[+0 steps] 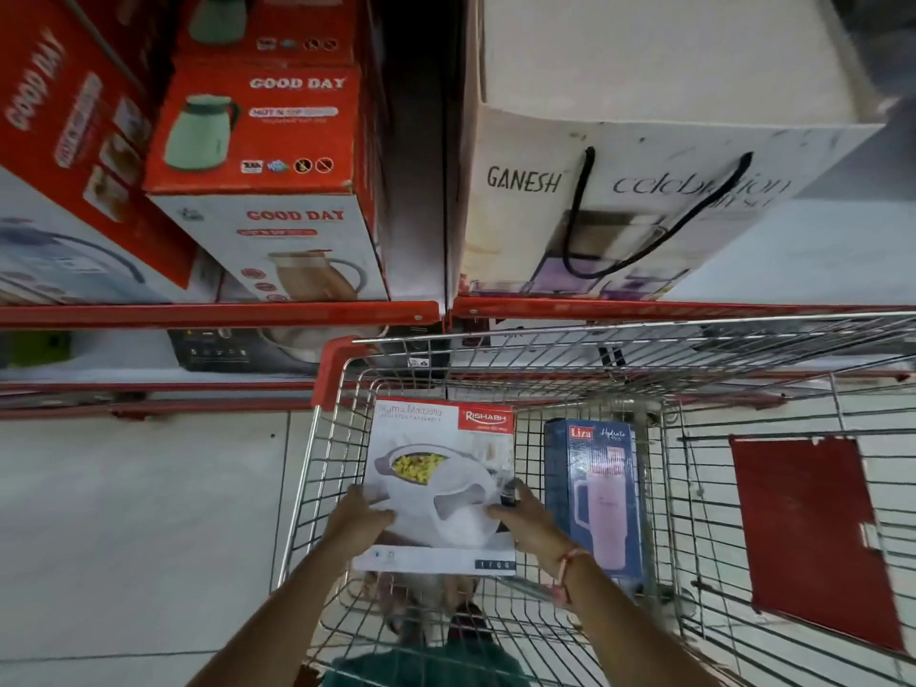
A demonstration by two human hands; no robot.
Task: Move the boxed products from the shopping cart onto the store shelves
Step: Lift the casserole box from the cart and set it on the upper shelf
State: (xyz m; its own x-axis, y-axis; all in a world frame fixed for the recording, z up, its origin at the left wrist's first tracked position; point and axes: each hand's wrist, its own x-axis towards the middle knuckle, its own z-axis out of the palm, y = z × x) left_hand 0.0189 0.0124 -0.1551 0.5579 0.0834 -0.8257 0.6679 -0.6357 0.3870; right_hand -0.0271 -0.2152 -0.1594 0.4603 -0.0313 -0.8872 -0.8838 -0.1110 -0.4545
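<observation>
Head view, looking down into a wire shopping cart (694, 369) parked against red-edged store shelves (218, 314).

Both hands are on a white Rishabh casserole box (436, 453), which sits face-up inside the cart basket toward its left side. The left hand (359, 513) grips the box's left edge, thumb lying across the printed face, fingers wrapped out of sight beneath. The right hand (525, 513) grips the right edge the same way, thumb on top; a thin pink band (570, 562) circles that wrist. Whether the box is lifted clear of the cart floor or resting on it cannot be told from this angle.

Just right of the casserole box, a blue Liza tumbler box (595, 488) lies flat in the cart, not touched by either hand. A red panel (813, 533) hangs on the cart's right side.

On the upper shelf, left bay: red-and-white Good Day kettle boxes (262, 181), stacked. Right bay: a white carry bag (644, 200) printed "GANESH", black cord handles hanging down its front. A lower shelf holds a dark box (223, 349), partly hidden by the shelf edge.

The floor (148, 513) is pale tile.
</observation>
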